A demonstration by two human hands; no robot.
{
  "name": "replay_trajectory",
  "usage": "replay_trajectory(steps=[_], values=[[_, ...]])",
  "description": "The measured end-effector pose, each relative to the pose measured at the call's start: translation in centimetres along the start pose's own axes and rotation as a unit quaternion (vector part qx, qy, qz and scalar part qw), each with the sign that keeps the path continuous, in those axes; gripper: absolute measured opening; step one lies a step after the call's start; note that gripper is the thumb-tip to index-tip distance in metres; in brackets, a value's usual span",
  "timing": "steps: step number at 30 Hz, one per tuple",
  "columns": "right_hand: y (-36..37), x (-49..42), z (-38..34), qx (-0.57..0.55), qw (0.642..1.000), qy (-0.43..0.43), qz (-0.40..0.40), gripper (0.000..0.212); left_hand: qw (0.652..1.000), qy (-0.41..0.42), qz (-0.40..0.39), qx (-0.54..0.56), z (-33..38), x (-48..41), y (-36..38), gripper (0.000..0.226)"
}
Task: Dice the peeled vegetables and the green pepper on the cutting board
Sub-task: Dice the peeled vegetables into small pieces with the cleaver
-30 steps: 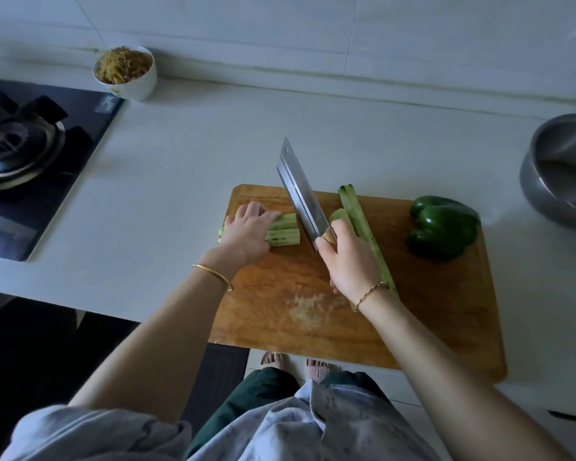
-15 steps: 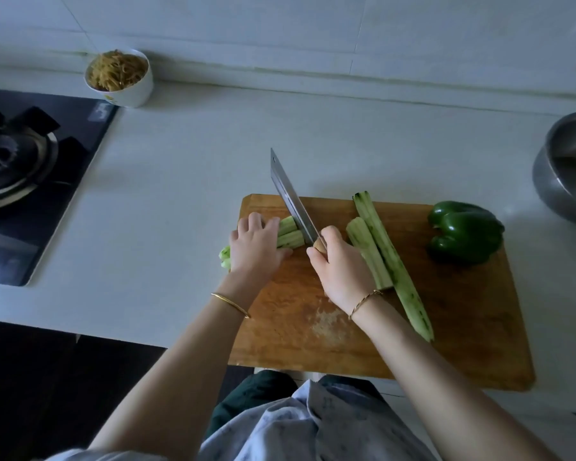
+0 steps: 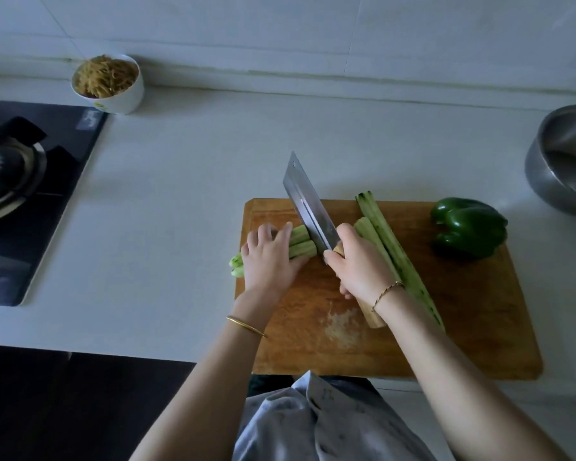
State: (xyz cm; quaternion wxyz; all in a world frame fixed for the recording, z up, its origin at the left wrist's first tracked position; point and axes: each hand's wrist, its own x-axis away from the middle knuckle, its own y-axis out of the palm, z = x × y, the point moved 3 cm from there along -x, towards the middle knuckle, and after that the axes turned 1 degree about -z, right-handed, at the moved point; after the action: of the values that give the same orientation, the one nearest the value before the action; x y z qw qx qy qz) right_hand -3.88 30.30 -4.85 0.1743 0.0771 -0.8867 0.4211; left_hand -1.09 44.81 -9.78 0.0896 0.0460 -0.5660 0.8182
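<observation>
A wooden cutting board (image 3: pixel 463 327) lies on the white counter. My left hand (image 3: pixel 270 261) presses down on a bundle of peeled pale-green vegetable strips (image 3: pixel 301 242) at the board's left edge, their far ends sticking out past the edge. My right hand (image 3: pixel 359 267) grips the wooden handle of a cleaver (image 3: pixel 308 207), whose blade stands against the right end of the bundle. Two long peeled vegetable pieces (image 3: pixel 393 254) lie lengthwise beside my right hand. A whole green pepper (image 3: pixel 469 227) sits at the board's far right corner.
A white bowl of shredded food (image 3: pixel 108 83) stands by the back wall. The gas stove (image 3: pixel 24 181) fills the left side. A steel pot (image 3: pixel 566 164) sits at the right edge. The counter's front edge runs just under the board.
The cleaver has stayed at the bundle's right end while my left hand keeps holding the strips. The camera has shifted, so the board appears further right and lower.
</observation>
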Motion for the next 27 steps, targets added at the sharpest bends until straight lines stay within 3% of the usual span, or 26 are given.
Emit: replay_trajectory(steps=[7,27], values=[[0.0,1.4,-0.4,0.010,0.997,-0.027,0.070,0.013,1.000,-0.014,0.022,0.016,0.4,0.7,0.2,0.052],[-0.1,1.2,-0.4,0.061,0.994,-0.052,0.072,0.016,0.999,-0.047,-0.003,0.012,1.4,0.9,-0.1,0.049]])
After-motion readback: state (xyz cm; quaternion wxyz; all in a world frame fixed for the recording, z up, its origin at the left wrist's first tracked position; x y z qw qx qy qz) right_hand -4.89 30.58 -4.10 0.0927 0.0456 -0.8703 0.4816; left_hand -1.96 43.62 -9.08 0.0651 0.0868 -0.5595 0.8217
